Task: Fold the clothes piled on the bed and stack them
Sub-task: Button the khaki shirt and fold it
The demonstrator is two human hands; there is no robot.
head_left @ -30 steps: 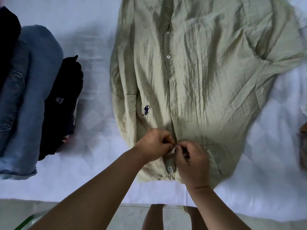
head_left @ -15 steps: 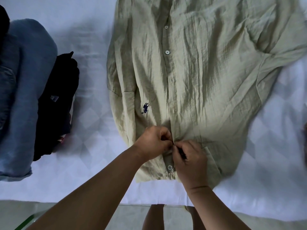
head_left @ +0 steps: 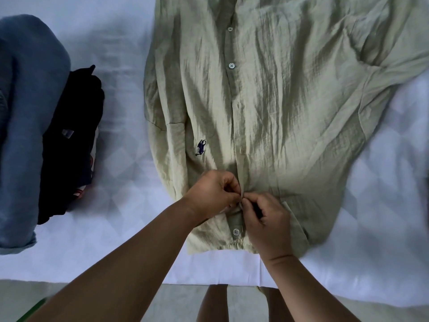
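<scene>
With folded jeans (head_left: 25,126) and dark clothes (head_left: 69,140) already stacked, both hands, left (head_left: 214,191) and right (head_left: 267,219), pinched the green shirt's (head_left: 290,101) placket, buttoning it before folding.

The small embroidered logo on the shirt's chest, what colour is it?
Dark navy blue, a small horse-and-rider logo on the pale green shirt, seen in the head view.

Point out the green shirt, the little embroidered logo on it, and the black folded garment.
green shirt (head_left: 290,94): head view, wrinkled front panel.
embroidered logo (head_left: 201,147): head view, dark stitched figure.
black folded garment (head_left: 69,145): head view, its top surface.
</scene>
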